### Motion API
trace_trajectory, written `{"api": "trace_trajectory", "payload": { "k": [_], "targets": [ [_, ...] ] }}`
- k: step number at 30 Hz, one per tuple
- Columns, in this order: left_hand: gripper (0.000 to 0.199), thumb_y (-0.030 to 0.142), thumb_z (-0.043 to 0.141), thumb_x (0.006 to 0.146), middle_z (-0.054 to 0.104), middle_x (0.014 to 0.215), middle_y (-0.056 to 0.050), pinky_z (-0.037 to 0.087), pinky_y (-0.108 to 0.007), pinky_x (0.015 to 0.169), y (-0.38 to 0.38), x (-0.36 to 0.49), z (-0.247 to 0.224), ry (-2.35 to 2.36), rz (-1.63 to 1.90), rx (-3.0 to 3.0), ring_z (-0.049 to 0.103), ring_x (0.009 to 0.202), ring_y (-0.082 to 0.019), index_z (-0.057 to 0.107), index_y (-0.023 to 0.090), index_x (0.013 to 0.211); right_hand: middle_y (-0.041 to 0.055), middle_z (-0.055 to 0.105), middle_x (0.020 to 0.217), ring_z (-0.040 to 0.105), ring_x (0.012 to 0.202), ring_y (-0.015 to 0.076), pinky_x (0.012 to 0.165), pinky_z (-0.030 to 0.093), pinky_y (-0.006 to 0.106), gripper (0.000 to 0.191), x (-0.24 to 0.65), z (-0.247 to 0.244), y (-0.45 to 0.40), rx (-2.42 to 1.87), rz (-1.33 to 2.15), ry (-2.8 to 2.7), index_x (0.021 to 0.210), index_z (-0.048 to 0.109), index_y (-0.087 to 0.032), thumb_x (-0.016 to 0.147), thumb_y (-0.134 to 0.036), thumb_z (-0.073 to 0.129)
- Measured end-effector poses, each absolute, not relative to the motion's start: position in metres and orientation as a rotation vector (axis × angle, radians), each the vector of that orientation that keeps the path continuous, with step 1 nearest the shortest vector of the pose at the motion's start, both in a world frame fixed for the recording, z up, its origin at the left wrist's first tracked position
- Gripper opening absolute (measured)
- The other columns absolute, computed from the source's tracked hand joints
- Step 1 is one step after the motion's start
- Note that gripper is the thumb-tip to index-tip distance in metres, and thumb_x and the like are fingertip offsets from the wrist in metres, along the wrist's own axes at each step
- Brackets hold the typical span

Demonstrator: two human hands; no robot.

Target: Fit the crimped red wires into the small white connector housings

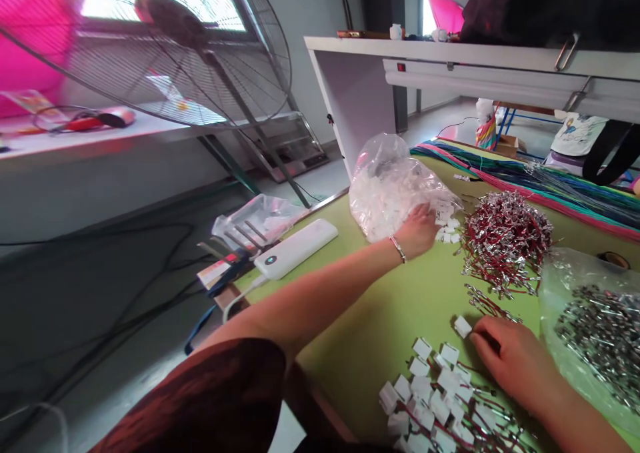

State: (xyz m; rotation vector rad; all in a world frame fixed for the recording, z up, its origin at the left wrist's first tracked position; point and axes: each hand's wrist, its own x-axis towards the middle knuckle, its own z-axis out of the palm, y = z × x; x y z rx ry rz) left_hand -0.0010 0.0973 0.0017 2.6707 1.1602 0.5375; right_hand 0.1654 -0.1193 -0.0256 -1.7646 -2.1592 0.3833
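My left hand, a bracelet at its wrist, reaches to the mouth of a clear plastic bag filled with white pieces. Loose white connector housings lie beside its fingers, whose tips are hidden. My right hand is closed, thumb and fingers pinching a white connector just above the mat. Right behind it lies a small bunch of red wires with metal terminals. Below and left of that hand, a heap of white connectors with red wires covers the front of the green mat.
A big pile of red wires lies ahead, with a bag of metal terminals to the right. Bundled coloured wires run along the back. A white power bank with a cable sits at the left edge; a fan stands beyond.
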Motion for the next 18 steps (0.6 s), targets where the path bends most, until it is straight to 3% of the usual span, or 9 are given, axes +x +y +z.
{"api": "trace_trajectory", "payload": {
  "k": [2, 4, 6, 8, 12, 18],
  "targets": [
    [0.051, 0.036, 0.047, 0.090, 0.047, 0.135, -0.022, 0.020, -0.050, 0.111, 0.122, -0.008, -0.001, 1.456, 0.541, 2.655, 0.031, 0.132, -0.033, 0.047, 0.004, 0.130, 0.0021, 0.068, 0.078, 0.063, 0.070, 0.0179, 0.064, 0.044, 0.030, 0.015, 0.161, -0.024, -0.120, -1.753, 0.452, -2.182, 0.081, 0.060, -0.023, 0.090, -0.023, 0.049],
    [0.053, 0.041, 0.040, 0.092, 0.044, 0.138, -0.020, 0.012, -0.061, 0.108, 0.144, -0.014, -0.003, 1.596, 0.547, 2.603, 0.028, 0.132, -0.037, 0.043, 0.010, 0.136, 0.0033, 0.069, 0.084, 0.064, 0.075, 0.0187, 0.067, 0.045, 0.031, 0.013, 0.158, -0.021, -0.121, -1.766, 0.502, -2.214, 0.086, 0.063, -0.023, 0.091, -0.024, 0.050],
    [0.055, 0.052, 0.037, 0.091, 0.047, 0.135, -0.016, 0.020, -0.060, 0.104, 0.158, -0.018, -0.003, 1.885, 0.515, 2.433, 0.034, 0.127, -0.039, 0.044, 0.021, 0.136, 0.0035, 0.070, 0.086, 0.064, 0.078, 0.0193, 0.069, 0.045, 0.031, 0.015, 0.158, -0.018, -0.121, -1.793, 0.562, -2.268, 0.088, 0.064, -0.023, 0.091, -0.026, 0.050],
    [0.061, 0.061, 0.037, 0.088, 0.050, 0.130, -0.017, 0.027, -0.059, 0.099, 0.163, -0.019, -0.004, 1.939, 0.503, 2.395, 0.039, 0.121, -0.040, 0.047, 0.022, 0.134, 0.0027, 0.069, 0.085, 0.064, 0.079, 0.0189, 0.069, 0.044, 0.030, 0.018, 0.160, -0.014, -0.120, -1.790, 0.623, -2.336, 0.086, 0.065, -0.023, 0.092, -0.028, 0.049],
    [0.056, 0.062, 0.037, 0.087, 0.052, 0.128, -0.014, 0.026, -0.058, 0.099, 0.146, -0.016, -0.011, 1.842, 0.471, 2.494, 0.038, 0.122, -0.039, 0.057, 0.026, 0.125, 0.0005, 0.068, 0.082, 0.063, 0.077, 0.0173, 0.067, 0.041, 0.028, 0.013, 0.165, -0.008, -0.121, -1.745, 0.725, -2.422, 0.087, 0.066, -0.026, 0.090, -0.027, 0.053],
    [0.057, 0.061, 0.036, 0.088, 0.059, 0.113, -0.014, 0.027, -0.056, 0.097, 0.105, -0.007, -0.018, 1.698, 0.462, 2.587, 0.045, 0.114, -0.036, 0.054, 0.024, 0.127, 0.0006, 0.068, 0.075, 0.061, 0.070, 0.0177, 0.062, 0.040, 0.030, 0.013, 0.179, -0.001, -0.123, -1.752, 0.692, -2.446, 0.081, 0.066, -0.026, 0.087, -0.027, 0.054]
  ]
}}
